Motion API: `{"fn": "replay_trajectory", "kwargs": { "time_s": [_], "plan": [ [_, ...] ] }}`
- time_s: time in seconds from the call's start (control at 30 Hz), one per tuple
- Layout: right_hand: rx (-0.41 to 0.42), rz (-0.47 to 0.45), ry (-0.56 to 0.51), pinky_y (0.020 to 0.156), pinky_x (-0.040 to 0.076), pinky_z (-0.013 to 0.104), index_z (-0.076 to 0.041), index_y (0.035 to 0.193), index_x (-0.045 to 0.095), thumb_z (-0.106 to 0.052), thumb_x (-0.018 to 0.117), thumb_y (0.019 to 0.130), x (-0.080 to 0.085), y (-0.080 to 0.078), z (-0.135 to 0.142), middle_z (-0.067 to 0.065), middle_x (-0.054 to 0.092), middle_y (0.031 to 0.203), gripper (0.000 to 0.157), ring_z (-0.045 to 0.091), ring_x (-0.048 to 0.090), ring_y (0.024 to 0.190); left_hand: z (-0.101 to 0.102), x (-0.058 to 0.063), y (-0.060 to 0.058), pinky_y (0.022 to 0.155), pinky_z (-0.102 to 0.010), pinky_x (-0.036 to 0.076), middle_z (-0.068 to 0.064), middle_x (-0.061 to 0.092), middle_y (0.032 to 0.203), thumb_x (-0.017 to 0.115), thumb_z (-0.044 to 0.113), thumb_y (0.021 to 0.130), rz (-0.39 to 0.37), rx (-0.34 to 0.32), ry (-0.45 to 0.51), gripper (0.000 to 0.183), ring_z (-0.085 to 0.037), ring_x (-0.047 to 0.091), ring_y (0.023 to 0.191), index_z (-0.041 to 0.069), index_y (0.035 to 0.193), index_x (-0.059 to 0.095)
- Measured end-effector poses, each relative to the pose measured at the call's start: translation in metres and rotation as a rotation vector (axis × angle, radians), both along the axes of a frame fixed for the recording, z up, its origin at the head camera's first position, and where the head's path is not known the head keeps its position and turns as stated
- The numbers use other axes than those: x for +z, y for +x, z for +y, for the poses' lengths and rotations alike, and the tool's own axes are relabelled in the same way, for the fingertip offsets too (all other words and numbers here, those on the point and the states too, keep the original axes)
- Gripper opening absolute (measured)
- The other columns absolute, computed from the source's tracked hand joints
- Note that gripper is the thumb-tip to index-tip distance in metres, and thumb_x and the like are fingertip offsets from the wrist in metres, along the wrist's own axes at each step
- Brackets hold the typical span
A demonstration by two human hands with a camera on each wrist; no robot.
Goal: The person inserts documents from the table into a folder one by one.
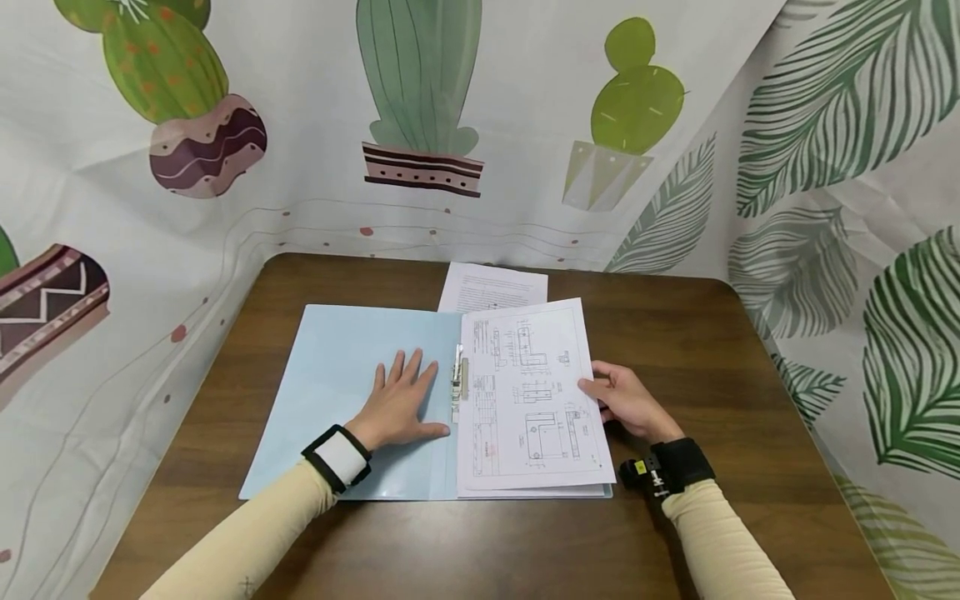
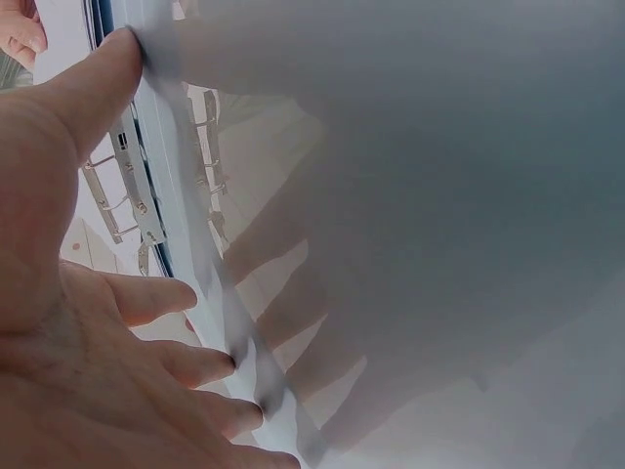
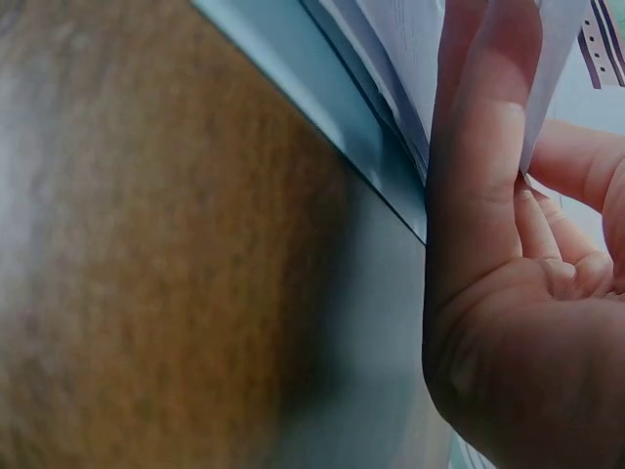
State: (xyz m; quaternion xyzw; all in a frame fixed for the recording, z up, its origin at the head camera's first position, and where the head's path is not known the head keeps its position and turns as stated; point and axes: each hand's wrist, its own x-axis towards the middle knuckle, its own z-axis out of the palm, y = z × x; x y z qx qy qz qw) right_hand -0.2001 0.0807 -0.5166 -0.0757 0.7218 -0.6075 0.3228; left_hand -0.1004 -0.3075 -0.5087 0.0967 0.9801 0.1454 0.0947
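A light blue folder [image 1: 330, 350] lies spread on the table, with a metal clip [image 1: 459, 375] along its spine. My left hand [image 1: 401, 404] rests flat on the inside of its left cover, fingers spread and thumb near the spine; in the left wrist view the glossy cover [image 2: 449, 244] mirrors the fingers. With thumb and fingers my right hand [image 1: 626, 400] pinches the right edge of a sheet of technical drawings [image 1: 510, 450]. In the right wrist view this raised sheet [image 3: 559, 39] passes between thumb and fingers, with more papers [image 3: 386, 49] below it on the folder.
Beyond the folder's top edge, a printed sheet [image 1: 495, 285] sticks out on the brown wooden table [image 1: 675, 333]. A cactus-patterned cloth [image 1: 525, 100] hangs along the table's back and sides. Each wrist wears a black strap, the right one [image 1: 681, 467] with a small device.
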Motion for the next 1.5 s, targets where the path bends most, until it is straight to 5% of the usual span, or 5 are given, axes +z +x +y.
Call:
{"fn": "replay_trajectory", "kwargs": {
  "time_s": [1.1,1.5],
  "plan": [
    [0.011,0.098,0.123,0.052,0.056,0.036,-0.003,0.144,0.052,-0.017,0.061,0.105,-0.002,0.005,-0.01,0.018,0.076,0.098,0.042,0.028,0.072,0.072,0.001,-0.004,-0.002,0.114,-0.076,0.011,-0.028,0.017,0.167,0.081,0.064,0.078,-0.024,0.015,-0.011,0.108,-0.054,0.008,0.152,0.004,0.158,0.038],
    [0.063,0.257,0.373,0.056,0.059,0.041,-0.001,0.148,0.048,-0.018,0.066,0.102,0.01,0.005,-0.009,0.011,0.072,0.089,0.052,0.025,0.067,0.066,0.004,-0.001,-0.002,0.114,-0.075,0.011,-0.027,0.016,0.167,0.081,0.062,0.079,-0.038,0.019,-0.012,0.106,-0.053,0.008,0.152,0.004,0.158,0.039]
  ]
}}
